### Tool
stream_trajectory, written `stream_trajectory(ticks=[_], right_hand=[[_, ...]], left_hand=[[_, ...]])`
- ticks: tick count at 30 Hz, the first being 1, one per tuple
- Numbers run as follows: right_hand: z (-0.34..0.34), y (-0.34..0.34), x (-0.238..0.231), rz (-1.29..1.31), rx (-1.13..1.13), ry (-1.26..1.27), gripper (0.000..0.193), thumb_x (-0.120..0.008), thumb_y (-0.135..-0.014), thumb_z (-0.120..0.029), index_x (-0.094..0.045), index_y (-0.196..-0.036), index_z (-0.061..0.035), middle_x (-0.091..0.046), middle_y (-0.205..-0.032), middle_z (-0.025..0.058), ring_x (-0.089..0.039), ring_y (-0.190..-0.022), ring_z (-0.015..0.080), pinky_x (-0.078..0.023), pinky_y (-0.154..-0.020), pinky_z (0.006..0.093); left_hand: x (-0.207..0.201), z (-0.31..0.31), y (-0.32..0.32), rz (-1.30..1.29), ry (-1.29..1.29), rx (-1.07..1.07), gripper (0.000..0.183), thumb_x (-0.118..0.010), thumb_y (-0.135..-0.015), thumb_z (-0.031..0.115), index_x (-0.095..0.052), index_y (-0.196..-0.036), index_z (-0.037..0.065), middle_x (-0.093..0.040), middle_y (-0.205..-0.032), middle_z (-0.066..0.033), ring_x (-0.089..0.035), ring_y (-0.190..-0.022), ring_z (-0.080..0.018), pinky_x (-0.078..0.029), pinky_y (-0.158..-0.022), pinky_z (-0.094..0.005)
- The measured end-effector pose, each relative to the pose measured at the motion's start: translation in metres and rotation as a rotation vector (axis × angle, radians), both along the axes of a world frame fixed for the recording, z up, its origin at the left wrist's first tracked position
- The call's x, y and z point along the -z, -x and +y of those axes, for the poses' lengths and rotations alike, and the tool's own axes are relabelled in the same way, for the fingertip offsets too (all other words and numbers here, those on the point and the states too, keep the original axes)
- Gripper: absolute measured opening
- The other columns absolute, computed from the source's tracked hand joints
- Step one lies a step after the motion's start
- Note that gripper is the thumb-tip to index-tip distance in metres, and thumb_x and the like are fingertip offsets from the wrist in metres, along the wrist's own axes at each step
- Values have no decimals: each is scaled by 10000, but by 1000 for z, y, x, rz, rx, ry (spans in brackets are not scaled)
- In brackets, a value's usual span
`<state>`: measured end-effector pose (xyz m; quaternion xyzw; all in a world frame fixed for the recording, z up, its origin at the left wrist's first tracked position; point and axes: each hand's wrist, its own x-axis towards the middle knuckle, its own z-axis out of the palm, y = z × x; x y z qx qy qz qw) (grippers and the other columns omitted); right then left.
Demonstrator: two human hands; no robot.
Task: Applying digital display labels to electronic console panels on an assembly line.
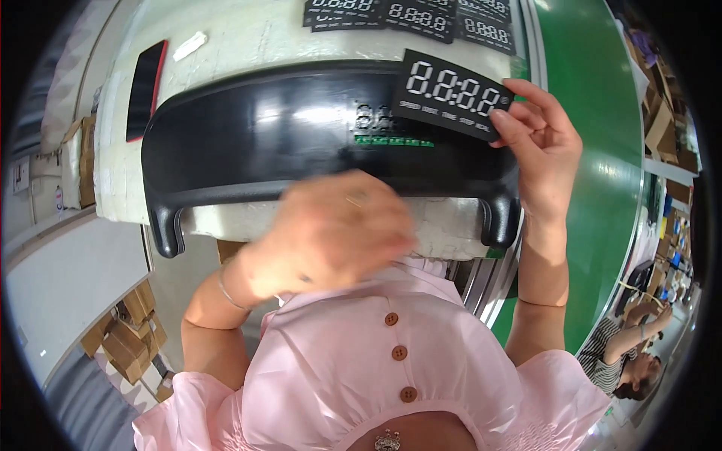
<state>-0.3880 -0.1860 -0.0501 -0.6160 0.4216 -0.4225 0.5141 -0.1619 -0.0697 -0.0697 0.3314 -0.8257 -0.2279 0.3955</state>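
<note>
My right hand [543, 143] pinches the right edge of a black display overlay sheet [444, 96] between thumb and fingers. Pale seven-segment digits and a row of small labels mark the sheet, which is tilted over the right part of a glossy black plastic housing [248, 139]. Digit-shaped cutouts and a row of small green slots show in the housing, partly covered by the sheet. In front of the housing's near edge, my left hand [342, 225] is smeared by motion, with its fingers mostly hidden.
Several similar overlay sheets [418, 21] lie at the table's far side. A dark phone-like slab with a red edge [146, 90] and a crumpled white scrap [189, 46] are at far left. A green floor [602, 165] runs along the right; another person [624, 353] sits beyond it.
</note>
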Motion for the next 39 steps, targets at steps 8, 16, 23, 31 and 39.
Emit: stream_trajectory(ticks=[8,16,23,31,39], right_hand=[[-4,-26,16,62,-222,-77,317,-692,-822,50,-626,-1130,16,-653,-825,29,-599,-725,45,-503,-629,170],[11,-24,13,112,-152,-118,317,-700,-811,57,-635,-1117,12,-653,-814,22,-595,-714,42,-499,-623,167],[12,-24,14,135,-142,-107,306,-698,-808,64,-639,-1104,14,-638,-794,13,-583,-699,39,-493,-619,164],[12,-25,13,176,-142,-91,317,-701,-804,64,-637,-1110,12,-631,-787,10,-591,-705,45,-496,-622,165],[12,-27,13,177,-111,-100,327,-709,-793,71,-639,-1106,8,-628,-790,6,-581,-694,43,-499,-617,165]], left_hand=[[-8,-17,-32,-216,-122,-690,844,-896,-494,286,-585,-1226,7,-565,-1302,-160,-433,-1326,-335,-324,-1087,-467],[4,-18,-29,-380,-118,-659,939,-878,-489,426,-566,-1264,-3,-501,-1387,-150,-409,-1340,-326,-275,-1118,-471],[4,-19,-26,-398,-126,-674,942,-881,-478,425,-572,-1259,-2,-503,-1387,-148,-407,-1343,-322,-269,-1122,-468],[4,-18,-29,-357,-109,-659,924,-882,-479,413,-584,-1255,10,-514,-1377,-147,-426,-1329,-317,-287,-1111,-463],[6,-17,-31,-320,-110,-657,921,-881,-489,417,-581,-1250,-7,-512,-1376,-158,-430,-1325,-320,-291,-1105,-470]])
